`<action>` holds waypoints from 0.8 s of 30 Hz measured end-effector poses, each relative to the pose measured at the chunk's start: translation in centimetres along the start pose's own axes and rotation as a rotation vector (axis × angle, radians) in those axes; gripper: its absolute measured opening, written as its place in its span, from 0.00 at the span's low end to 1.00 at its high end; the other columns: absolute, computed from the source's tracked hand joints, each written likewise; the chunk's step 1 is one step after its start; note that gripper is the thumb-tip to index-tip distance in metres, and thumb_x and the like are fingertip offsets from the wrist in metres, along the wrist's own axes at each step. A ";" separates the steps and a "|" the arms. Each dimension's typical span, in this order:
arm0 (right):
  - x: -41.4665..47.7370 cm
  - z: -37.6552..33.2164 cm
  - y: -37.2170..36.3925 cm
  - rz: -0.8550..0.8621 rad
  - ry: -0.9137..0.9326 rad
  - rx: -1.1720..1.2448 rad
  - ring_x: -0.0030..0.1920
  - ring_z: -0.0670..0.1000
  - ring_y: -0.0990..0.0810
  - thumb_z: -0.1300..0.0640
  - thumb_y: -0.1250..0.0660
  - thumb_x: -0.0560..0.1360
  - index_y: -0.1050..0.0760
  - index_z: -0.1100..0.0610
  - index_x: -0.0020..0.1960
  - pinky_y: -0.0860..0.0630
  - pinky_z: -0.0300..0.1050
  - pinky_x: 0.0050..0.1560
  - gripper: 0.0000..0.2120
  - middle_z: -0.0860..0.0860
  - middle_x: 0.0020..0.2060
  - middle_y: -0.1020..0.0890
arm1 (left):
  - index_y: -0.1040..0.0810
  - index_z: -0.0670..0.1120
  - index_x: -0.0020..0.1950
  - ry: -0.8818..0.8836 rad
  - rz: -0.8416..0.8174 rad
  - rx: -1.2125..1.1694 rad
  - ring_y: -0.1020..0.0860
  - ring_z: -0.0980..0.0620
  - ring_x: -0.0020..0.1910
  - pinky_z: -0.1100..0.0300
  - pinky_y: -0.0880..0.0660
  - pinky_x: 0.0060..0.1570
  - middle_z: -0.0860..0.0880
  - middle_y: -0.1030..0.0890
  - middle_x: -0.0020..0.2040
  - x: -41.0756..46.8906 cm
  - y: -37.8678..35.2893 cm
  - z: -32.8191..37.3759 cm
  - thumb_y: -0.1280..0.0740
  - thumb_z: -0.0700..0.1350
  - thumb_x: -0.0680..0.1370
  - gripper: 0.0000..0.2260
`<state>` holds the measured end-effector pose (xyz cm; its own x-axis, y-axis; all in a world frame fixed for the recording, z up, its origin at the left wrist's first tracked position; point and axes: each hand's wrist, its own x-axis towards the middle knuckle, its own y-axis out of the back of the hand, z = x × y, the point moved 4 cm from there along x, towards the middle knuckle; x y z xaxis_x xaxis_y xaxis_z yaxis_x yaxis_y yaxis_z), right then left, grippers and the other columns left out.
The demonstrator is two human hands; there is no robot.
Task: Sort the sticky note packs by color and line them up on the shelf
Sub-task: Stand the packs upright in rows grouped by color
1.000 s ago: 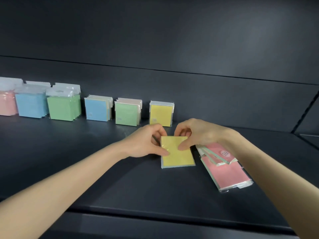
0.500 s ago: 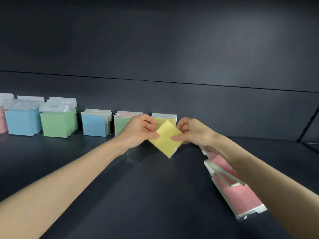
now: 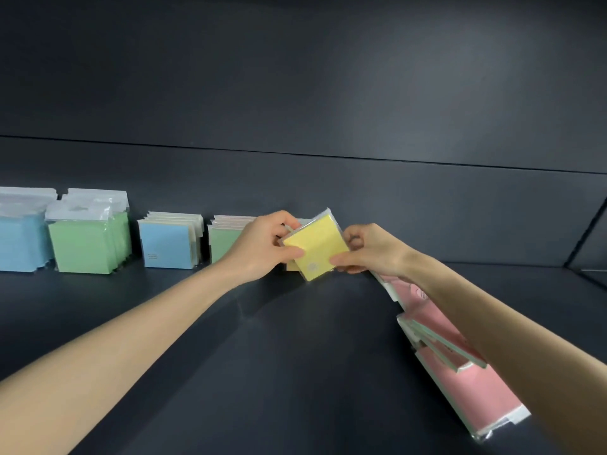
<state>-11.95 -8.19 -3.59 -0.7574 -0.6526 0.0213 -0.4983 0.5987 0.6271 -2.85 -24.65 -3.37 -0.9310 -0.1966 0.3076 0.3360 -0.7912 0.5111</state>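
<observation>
Now then, the yellow pack [image 3: 315, 246] is up off the shelf [image 3: 262, 372]! A second ago it lay flat near the front under both hands. Half a second ago it had been lifted and tipped onto a corner. Now it has travelled to the far side, right in front of the yellow row [image 3: 290, 267], most of which is hidden behind it and the left hand [image 3: 262, 244].

The left hand pinches the pack's left corner, thumb on the front face, fingers curled behind. The right hand [image 3: 371, 251] pinches the lower right edge the same way. The pack sits tilted, not yet square to the row, and I cannot tell whether its lower corner touches the shelf.

My read: yellow is about to join yellow — it wants straightening and standing upright against its mates. That leaves the pink packs [image 3: 460, 382], lying flat and overlapping on the right, partly under the right forearm and not lined up.

The surface is a dark, matt shelf with a dark back panel [image 3: 328, 93] behind it. Along the far edge, from the left, stand the large blue packs [image 3: 19, 241], the large green packs [image 3: 87, 244], a smaller blue row [image 3: 169, 244] and a smaller green row [image 3: 226, 244] — all upright.
</observation>
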 end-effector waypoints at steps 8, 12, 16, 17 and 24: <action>1.2 0.1 -0.1 0.188 0.038 -0.433 0.50 0.55 0.24 0.54 0.26 0.68 0.33 0.57 0.59 0.25 0.50 0.53 0.24 0.52 0.52 0.27 | 0.30 0.48 0.67 -0.338 0.022 0.864 0.32 0.50 0.58 0.56 0.35 0.56 0.50 0.31 0.61 2.1 -1.0 0.3 0.33 0.48 0.76 0.20; 1.9 -0.5 -0.4 0.158 0.111 -0.513 0.53 0.57 0.25 0.55 0.27 0.69 0.36 0.53 0.66 0.25 0.53 0.56 0.30 0.52 0.58 0.32 | 0.29 0.49 0.68 -0.372 0.036 0.947 0.36 0.50 0.61 0.58 0.43 0.53 0.50 0.32 0.62 2.5 -0.7 -0.2 0.35 0.51 0.77 0.20; 2.2 -1.2 -0.4 0.197 0.205 -0.623 0.56 0.55 0.29 0.56 0.31 0.72 0.33 0.52 0.65 0.27 0.49 0.54 0.24 0.52 0.59 0.34 | 0.27 0.49 0.67 -0.404 0.027 0.934 0.34 0.50 0.58 0.58 0.44 0.52 0.51 0.29 0.58 2.6 -0.6 -0.2 0.35 0.50 0.78 0.18; 2.2 -1.3 -0.4 0.210 0.223 -0.622 0.56 0.54 0.30 0.56 0.31 0.72 0.32 0.52 0.64 0.27 0.49 0.54 0.22 0.52 0.59 0.33 | 0.27 0.49 0.66 -0.416 0.028 0.929 0.33 0.50 0.58 0.58 0.44 0.53 0.51 0.28 0.58 2.6 -0.6 -0.2 0.34 0.50 0.77 0.18; 2.9 -1.5 -0.3 0.178 0.197 -0.652 0.61 0.55 0.31 0.56 0.32 0.73 0.34 0.53 0.67 0.27 0.52 0.57 0.24 0.53 0.61 0.33 | 0.27 0.51 0.67 -0.398 0.018 0.983 0.33 0.49 0.62 0.57 0.46 0.57 0.51 0.28 0.61 3.3 0.0 -0.6 0.35 0.50 0.78 0.17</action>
<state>-13.33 -10.96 -2.58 -0.6827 -0.6793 0.2691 0.0273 0.3443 0.9385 -5.96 -25.61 -2.83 -0.8708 0.1410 0.4710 0.4825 0.0611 0.8738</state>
